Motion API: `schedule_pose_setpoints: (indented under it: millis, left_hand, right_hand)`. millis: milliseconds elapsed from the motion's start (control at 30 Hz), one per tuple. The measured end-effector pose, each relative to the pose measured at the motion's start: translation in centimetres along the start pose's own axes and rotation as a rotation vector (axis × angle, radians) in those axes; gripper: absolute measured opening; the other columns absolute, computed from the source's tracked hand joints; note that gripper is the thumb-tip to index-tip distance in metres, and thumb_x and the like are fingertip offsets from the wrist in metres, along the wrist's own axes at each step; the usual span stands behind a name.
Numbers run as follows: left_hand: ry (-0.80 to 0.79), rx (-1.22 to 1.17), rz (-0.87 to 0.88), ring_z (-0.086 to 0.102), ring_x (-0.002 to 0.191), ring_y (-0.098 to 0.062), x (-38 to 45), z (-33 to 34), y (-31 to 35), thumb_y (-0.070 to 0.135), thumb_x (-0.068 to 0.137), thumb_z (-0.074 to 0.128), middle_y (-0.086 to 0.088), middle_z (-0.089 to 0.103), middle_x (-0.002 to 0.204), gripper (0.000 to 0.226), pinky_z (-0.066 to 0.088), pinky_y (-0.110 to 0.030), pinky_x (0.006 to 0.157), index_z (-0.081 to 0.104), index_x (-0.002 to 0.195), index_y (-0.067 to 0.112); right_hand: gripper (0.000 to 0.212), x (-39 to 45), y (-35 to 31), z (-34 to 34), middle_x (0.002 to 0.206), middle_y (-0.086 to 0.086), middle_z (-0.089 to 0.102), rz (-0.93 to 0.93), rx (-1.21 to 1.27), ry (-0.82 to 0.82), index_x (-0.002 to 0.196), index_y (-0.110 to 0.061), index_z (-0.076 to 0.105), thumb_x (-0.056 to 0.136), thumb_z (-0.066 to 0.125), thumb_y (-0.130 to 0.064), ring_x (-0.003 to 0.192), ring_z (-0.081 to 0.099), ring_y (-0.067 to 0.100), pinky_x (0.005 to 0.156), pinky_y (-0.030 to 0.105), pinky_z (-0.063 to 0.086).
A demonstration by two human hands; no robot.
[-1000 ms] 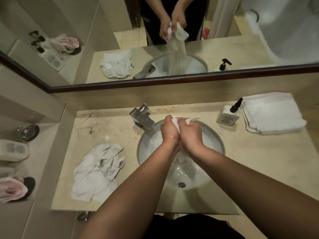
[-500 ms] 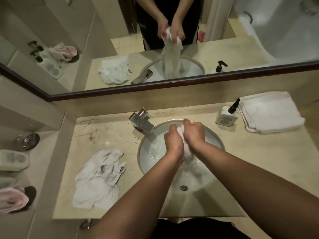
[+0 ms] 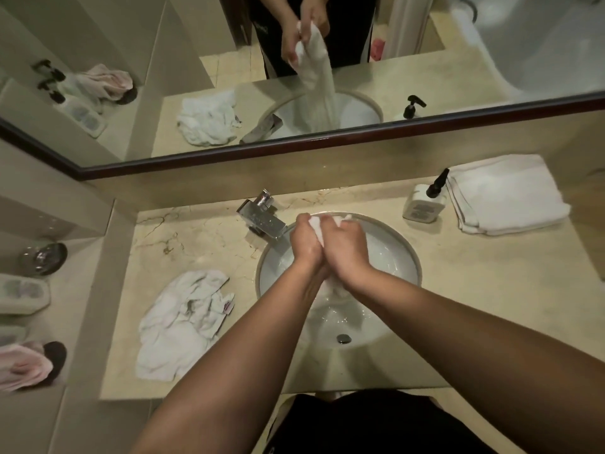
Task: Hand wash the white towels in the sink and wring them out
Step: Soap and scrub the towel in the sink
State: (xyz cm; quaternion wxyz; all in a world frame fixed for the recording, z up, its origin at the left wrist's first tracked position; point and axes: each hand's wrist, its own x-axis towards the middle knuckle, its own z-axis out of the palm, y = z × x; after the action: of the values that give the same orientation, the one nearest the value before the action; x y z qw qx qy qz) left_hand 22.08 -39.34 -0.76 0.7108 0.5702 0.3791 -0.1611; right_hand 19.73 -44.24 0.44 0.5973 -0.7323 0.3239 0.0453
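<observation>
Over the round white sink (image 3: 404, 257), my left hand (image 3: 304, 242) and my right hand (image 3: 345, 245) are pressed side by side, both gripping a wet white towel (image 3: 317, 228). Its top pokes out between my thumbs; its lower part hangs below my wrists into the basin. The mirror shows the towel hanging in a long strip down to the bowl. A crumpled white towel (image 3: 180, 326) lies on the counter left of the sink. A folded stack of white towels (image 3: 510, 194) sits at the back right.
A chrome faucet (image 3: 262, 219) stands at the sink's back left, close to my left hand. A soap pump bottle (image 3: 425, 204) stands beside the folded stack. The drain (image 3: 343, 338) is open. A side shelf at the left holds a metal dish (image 3: 42, 258) and a pink cloth (image 3: 23, 367).
My hands shifted on the towel and came level side by side, a little farther back over the basin. The towel's top now shows between both thumbs.
</observation>
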Motion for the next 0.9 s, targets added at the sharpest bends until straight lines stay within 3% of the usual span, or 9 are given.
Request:
schedule_pose_setpoints:
  millis: [167,333,467,633,800,900]
  left_hand:
    - [-0.065,0.081,0.090,0.058,0.059,-0.021,-1.5,1.0,-1.9,0.030,0.096,0.047,-0.002,0.063,0.062,0.035,0.046,-0.030,0.062,0.058,0.066,0.015]
    - [-0.016,0.032,0.014,0.055,0.053,-0.019,-0.3,0.3,-1.1,0.029,0.097,0.046,0.002,0.058,0.052,0.035,0.043,-0.024,0.052,0.055,0.066,0.014]
    - [-0.073,0.079,0.078,0.056,0.056,-0.021,-1.4,0.9,-2.0,0.028,0.095,0.047,-0.002,0.059,0.060,0.031,0.043,-0.027,0.056,0.056,0.068,0.014]
    - [-0.019,0.051,0.017,0.053,0.059,-0.021,-0.1,0.4,-1.0,0.033,0.095,0.048,-0.001,0.054,0.060,0.032,0.043,-0.029,0.059,0.051,0.068,0.016]
    - [-0.077,0.087,0.111,0.056,0.061,-0.022,-1.0,1.0,-1.7,0.032,0.094,0.048,0.002,0.060,0.056,0.032,0.044,-0.032,0.064,0.055,0.068,0.014]
    - [-0.018,0.031,0.013,0.055,0.055,-0.019,-0.3,0.9,-0.5,0.031,0.095,0.048,0.002,0.056,0.052,0.033,0.043,-0.029,0.058,0.053,0.069,0.012]
  right_hand:
    - [0.038,2.3,-0.2,-2.1,0.082,0.016,0.072,0.146,0.043,0.105,0.074,-0.006,0.065,0.093,0.051,-0.036,0.081,0.070,0.036,0.076,0.044,0.057]
    - [0.035,-0.3,0.8,-0.8,0.084,0.011,0.074,0.039,0.012,0.014,0.085,-0.005,0.071,0.093,0.054,-0.035,0.080,0.070,0.030,0.076,0.039,0.057]
    - [0.037,2.2,0.0,-2.0,0.081,0.015,0.072,0.148,0.062,0.096,0.072,-0.006,0.063,0.091,0.051,-0.036,0.081,0.069,0.036,0.076,0.044,0.056]
    - [0.037,0.2,0.5,-0.6,0.084,0.012,0.072,0.028,0.010,0.013,0.084,-0.005,0.067,0.092,0.052,-0.038,0.081,0.069,0.031,0.076,0.039,0.055]
    - [0.039,2.4,-0.4,-1.9,0.074,0.012,0.069,0.127,0.069,0.121,0.068,-0.008,0.059,0.095,0.052,-0.034,0.078,0.068,0.035,0.075,0.041,0.055]
    - [0.039,0.6,-0.1,-0.7,0.078,0.010,0.071,-0.012,0.012,0.034,0.075,-0.007,0.065,0.094,0.052,-0.039,0.079,0.069,0.031,0.076,0.040,0.054]
